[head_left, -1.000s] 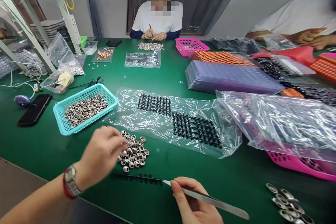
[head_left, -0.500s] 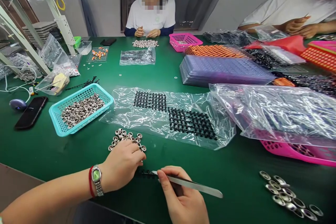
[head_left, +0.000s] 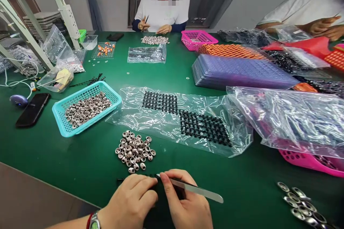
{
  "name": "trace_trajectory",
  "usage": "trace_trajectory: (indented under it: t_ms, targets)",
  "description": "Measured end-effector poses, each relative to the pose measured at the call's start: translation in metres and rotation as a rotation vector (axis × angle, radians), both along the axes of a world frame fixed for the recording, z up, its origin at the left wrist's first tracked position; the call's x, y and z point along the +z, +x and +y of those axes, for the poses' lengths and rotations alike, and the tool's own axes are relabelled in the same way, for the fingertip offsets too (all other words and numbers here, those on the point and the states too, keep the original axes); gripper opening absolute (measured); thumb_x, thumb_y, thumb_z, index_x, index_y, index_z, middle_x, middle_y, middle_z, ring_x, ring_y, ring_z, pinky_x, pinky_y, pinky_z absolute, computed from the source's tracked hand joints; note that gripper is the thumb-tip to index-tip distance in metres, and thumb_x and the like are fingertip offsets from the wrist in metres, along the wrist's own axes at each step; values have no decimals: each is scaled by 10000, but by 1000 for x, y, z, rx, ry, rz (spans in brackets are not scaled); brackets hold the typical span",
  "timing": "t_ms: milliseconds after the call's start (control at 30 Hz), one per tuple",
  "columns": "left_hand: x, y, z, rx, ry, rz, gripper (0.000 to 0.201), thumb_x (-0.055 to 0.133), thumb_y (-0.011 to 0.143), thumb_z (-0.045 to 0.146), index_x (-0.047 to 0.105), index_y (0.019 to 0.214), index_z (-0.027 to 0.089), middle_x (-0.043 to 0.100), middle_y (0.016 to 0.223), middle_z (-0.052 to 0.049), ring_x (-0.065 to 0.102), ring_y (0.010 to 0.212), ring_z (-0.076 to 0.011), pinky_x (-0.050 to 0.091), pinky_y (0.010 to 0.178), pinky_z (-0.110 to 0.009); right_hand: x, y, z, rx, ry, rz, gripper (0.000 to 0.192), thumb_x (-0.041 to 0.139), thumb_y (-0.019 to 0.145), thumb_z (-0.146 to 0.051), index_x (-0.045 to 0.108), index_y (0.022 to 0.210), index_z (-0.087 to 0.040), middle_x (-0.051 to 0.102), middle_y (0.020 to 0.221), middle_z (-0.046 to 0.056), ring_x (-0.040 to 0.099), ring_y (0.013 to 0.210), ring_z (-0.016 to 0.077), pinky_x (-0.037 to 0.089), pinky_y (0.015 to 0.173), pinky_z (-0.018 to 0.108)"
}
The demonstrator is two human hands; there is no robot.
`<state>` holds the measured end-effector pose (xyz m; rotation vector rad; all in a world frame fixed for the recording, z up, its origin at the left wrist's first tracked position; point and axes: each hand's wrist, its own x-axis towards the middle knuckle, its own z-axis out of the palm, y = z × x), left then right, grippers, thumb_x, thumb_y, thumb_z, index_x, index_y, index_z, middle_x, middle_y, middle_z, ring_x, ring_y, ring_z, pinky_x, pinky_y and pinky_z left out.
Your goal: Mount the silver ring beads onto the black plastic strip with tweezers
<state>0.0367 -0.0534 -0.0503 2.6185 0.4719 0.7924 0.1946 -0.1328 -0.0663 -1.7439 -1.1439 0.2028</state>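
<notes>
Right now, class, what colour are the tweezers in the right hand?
The tweezers are silver, showing best in the head view.

A pair of slim, silver-coloured tweezers (head_left: 199, 190) is gripped in the right hand (head_left: 185, 200), with the fine tip pointed left and the rounded end turned right and slightly nearer. A thin black strip (head_left: 120, 179) is laid left to right on the near worktop (head_left: 80, 164), partly hidden by the left hand (head_left: 131, 200); its contact with the tip cannot be made out. Just beyond it, small, hollow metal pieces (head_left: 136, 152) are loosely heaped, their openings variously turned.
</notes>
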Motion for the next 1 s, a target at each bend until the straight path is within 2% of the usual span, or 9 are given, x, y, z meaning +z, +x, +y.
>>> trace_trajectory:
  t_ms: [200,367,600,700,800,900,1000]
  targets:
    - [0,-3,5,-61,-177,65,205,528,990,0,628,967,178,808,1168,-111,751,1013,-226,634,897,-310,5,-1,6,-8,64,-73,165,632,1049,-335,663,899,-274,714,781,-50,721,635,87,567,625,137]
    - [0,-4,9,-109,-323,133,283,568,888,-84,611,975,182,792,1217,-110,742,1044,-249,637,907,-334,2,-2,7,55,176,-118,149,616,1055,-278,667,917,-251,718,815,-20,738,721,94,595,713,148]
    - [5,-5,16,-141,-425,203,307,576,875,-106,626,980,178,786,1195,-109,728,1046,-263,631,925,-369,-3,-5,8,137,214,-82,96,634,1030,-203,675,958,-252,731,846,-10,753,745,100,609,718,155]
    - [8,-5,20,-131,-465,228,301,577,879,-105,627,947,184,788,1160,-96,732,1013,-256,629,900,-363,0,-5,11,89,240,-30,113,659,1016,-229,687,910,-256,737,820,-15,754,737,106,612,717,155]
    - [10,-6,23,-133,-471,182,279,576,894,-87,641,924,182,791,1159,-106,749,1016,-253,622,893,-338,2,-3,11,9,202,77,140,692,995,-287,708,859,-261,737,778,-23,737,659,107,597,629,141]
    - [12,-9,21,-76,-483,54,251,553,939,-39,687,950,173,804,1119,-119,762,1013,-237,608,900,-300,0,2,6,-39,163,172,151,711,982,-333,726,851,-259,740,762,-20,721,595,107,579,559,137]
    - [15,-12,14,61,-639,-51,201,593,973,62,759,995,173,816,936,-78,761,845,-194,596,804,-248,0,2,-4,-55,142,209,136,711,987,-336,732,877,-259,753,801,-4,746,648,117,600,614,147]
